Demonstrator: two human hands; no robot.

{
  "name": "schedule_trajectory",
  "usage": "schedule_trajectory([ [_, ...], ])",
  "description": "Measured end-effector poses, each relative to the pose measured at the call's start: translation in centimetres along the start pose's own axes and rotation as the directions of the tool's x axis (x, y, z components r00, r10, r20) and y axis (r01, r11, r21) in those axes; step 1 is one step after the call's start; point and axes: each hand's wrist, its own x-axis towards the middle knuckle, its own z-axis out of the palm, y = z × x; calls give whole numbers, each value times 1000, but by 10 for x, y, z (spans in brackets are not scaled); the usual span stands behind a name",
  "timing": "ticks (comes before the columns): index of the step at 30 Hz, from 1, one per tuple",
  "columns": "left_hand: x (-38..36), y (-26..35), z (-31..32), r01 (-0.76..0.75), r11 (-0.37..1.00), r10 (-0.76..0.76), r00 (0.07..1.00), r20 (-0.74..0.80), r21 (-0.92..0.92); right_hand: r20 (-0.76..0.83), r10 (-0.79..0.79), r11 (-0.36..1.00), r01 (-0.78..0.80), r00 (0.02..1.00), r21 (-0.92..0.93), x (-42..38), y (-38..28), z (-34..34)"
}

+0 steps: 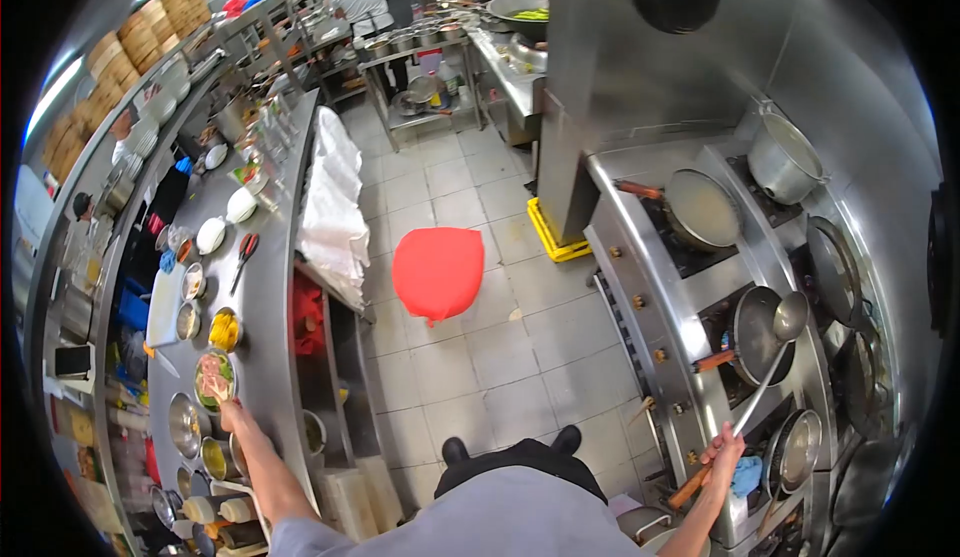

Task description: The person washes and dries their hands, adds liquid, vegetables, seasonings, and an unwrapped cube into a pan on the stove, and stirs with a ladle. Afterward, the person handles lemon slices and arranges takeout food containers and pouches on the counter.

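Head-worn view down a kitchen aisle, a person's bare arms spread to either side. The right hand (722,454) is closed around the long handle of a metal ladle (790,315). The ladle's long axis runs forward and slightly right from that hand, ending over the right part of a dark wok (752,329) on the stove (679,302); whether the two touch is unclear. The wok's wooden handle (713,361) points left, straight ahead of the right hand. A blue cloth (747,477) lies just right of it.

The left hand (229,415), well apart across the aisle, has its fingers at the near edge of a bowl (235,377) of pinkish, meat-like food (211,369) on the table (268,357); I cannot tell whether it grips. Just beyond sit yellow strips (226,330). The bowl is nearer the left hand; the wok, the right.
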Motion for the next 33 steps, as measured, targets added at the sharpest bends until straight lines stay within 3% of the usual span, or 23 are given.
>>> schedule_trajectory([
  [1, -17, -9, -1, 2, 1000, -2, 1000, 15, 1, -17, 15, 1000, -15, 1000, -5, 5, -5, -3],
  [3, -43, -27, -15, -26, 996, 54, 930, 365, -79, 1, 40, 999, -40, 999, -33, 18, -13, -12],
  [4, -56, -33, -14, -29, 993, 86, 844, 530, -115, 17, 24, 1000, -23, 1000, -18, 24, -16, -16],
  [6, -115, -49, -14, 91, 993, 1, 651, 759, -79, -25, 67, 998, -67, 997, 2, 35, -21, -22],
  [9, -266, -67, -20, 154, 988, -66, 378, 924, 8, 42, 59, 998, -60, 997, 9, 47, -29, -37],
  [11, -363, -79, -23, 126, 982, -155, 92, 984, 143, 21, 22, 999, -22, 1000, -30, 51, -26, -46],
  [12, -393, -100, -13, 113, 978, -165, -95, 982, 175, 18, 27, 999, -26, 999, -27, 49, -31, -48],
  [13, -478, -85, -32, 70, 970, -224, -89, 970, 231, 14, -16, 999, 16, 1000, -34, 52, -23, -55],
  [14, -515, -101, -25, 54, 956, -272, -208, 940, 289, -13, 4, 998, -4, 1000, -66, 47, -27, -58],
  [16, -624, -105, -42, -13, 939, -328, -336, 883, 343, -47, -186, 952, 168, 981, -257, 57, 5, -80],
  [17, -660, -119, -39, -74, 928, -360, -423, 832, 364, -71, -181, 955, 158, 981, -252, 51, 7, -87],
  [19, -748, -117, -59, -207, 922, -387, -483, 785, 327, -130, -282, 872, 198, 951, -448, 36, 4, -90],
  [20, -784, -127, -60, -248, 926, -378, -564, 734, 286, -150, -283, 876, 192, 947, -443, 28, -1, -92],
  [22, -853, -144, -68, -314, 935, -342, -683, 645, 163, -160, -291, 820, 160, 943, -549, 7, -14, -95],
  [23, -885, -145, -76, -417, 907, -362, -704, 611, 57, -188, -279, 825, 134, 942, -550, -1, -19, -95],
  [26, -963, -174, -92, -435, 889, -316, -810, 494, -143, -203, -240, 808, 80, 949, -583, -13, -19, -105],
  [28, -1001, -185, -108, -465, 784, -243, -839, 487, -410, -228, -205, 809, 33, 952, -587, -16, -12, -112],
  [30, -1027, -185, -126, -405, 655, -162, -900, 405, -638, -224, -235, 794, 53, 946, -606, -18, -12, -113],
  [31, -1036, -185, -136, -396, 655, -166, -906, 389, -643, -226, -223, 802, 46, 948, -596, -19, -11, -114],
  [33, -1050, -185, -156, -261, 390, -42, -963, 266, -883, -233, -255, 790, 63, 938, -611, -18, -9, -113],
])
